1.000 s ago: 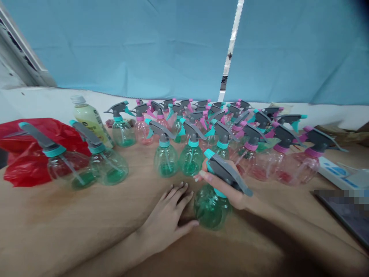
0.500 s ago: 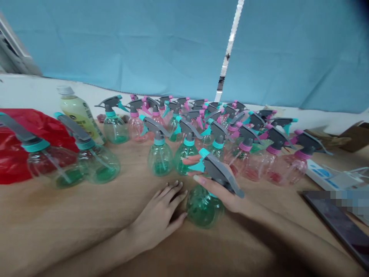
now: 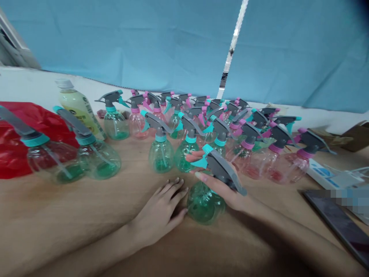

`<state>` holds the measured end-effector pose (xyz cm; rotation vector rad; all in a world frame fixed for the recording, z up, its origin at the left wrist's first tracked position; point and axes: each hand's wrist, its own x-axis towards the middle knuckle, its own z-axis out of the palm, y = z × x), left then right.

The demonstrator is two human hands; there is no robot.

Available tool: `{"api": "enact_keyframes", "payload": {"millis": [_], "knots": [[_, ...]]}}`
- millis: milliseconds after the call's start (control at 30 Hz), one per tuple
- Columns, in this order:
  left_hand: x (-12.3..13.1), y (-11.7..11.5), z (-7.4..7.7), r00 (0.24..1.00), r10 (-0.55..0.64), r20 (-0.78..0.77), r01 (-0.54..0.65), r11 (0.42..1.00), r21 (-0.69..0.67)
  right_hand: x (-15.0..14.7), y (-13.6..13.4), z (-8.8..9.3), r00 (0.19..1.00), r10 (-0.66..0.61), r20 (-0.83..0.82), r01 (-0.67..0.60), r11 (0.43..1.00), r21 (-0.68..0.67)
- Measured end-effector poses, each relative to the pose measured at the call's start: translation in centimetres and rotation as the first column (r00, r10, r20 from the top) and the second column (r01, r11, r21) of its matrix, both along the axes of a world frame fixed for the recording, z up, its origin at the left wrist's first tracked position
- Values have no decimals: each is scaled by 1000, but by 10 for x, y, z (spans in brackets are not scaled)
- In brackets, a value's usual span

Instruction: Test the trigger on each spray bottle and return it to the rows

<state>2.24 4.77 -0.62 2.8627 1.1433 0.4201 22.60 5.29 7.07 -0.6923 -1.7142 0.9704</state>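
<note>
A clear green spray bottle [image 3: 205, 206] with a grey and teal head stands on the wooden table [image 3: 115, 215], nearest to me. My right hand [image 3: 221, 186] is around its neck, thumb in front and the other fingers behind, partly hidden by the spray head. Just left of that bottle, my left hand [image 3: 163, 209] lies on the table with fingers spread, its thumb tip close to the bottle's side. Beyond both hands stand a green spray bottle [image 3: 161, 156] and another green one [image 3: 186, 154], with pink spray bottles [image 3: 259, 165] to their right.
Several more spray bottles crowd the back. At the left are two green bottles [image 3: 99, 161], a red plastic bag [image 3: 37, 123] and a drink bottle [image 3: 79, 107]. A dark phone-like device [image 3: 337, 227] and a white power strip [image 3: 319, 171] lie at the right, near a cardboard box [image 3: 356, 138].
The view has shifted slightly, so the table and bottles sit a little higher in it. Both hands keep nearly the same pose beside and around the bottle.
</note>
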Motion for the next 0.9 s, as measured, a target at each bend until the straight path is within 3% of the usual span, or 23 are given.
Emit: {"api": "enact_keyframes", "payload": {"millis": [433, 900], "knots": [[0, 0, 1, 1000, -1, 8, 1, 1000, 2, 0, -1, 1, 999, -35, 3, 35, 999, -4], [0, -1, 0, 999, -3, 32, 3, 1000, -10, 3, 0, -1, 989, -70, 133, 70, 998, 4]]}}
